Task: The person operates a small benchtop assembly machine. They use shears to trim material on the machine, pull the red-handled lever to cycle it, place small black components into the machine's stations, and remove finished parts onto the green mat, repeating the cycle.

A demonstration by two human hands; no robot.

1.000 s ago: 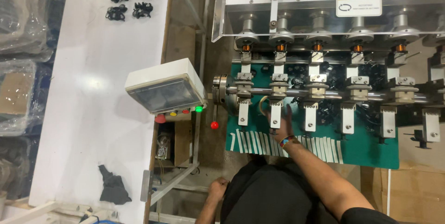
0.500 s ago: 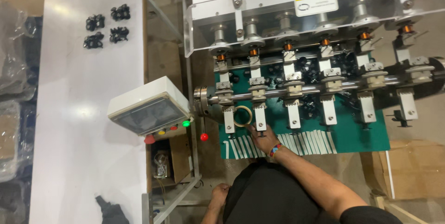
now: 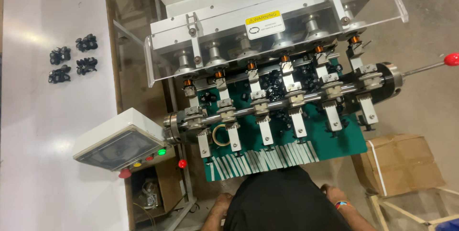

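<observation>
Hands rest empty at the person's sides: left hand point(image 3: 221, 207) and right hand point(image 3: 333, 193), fingers loosely curled, hang just below the green work mat point(image 3: 334, 140), beside its strips of pale tape point(image 3: 260, 160) laid within reach.

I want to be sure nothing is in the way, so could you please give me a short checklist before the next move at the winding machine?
1. Left hand clear of the machine: ok, low beside the body.
2. Right hand clear: ok, below the green mat.
3. Hands empty: cannot tell, partly hidden.
4. Tape roll lying flat on the mat: ok.
5. Copper coils seated on all spindles: cannot tell.
6. Clear guard position: cannot tell.
</observation>
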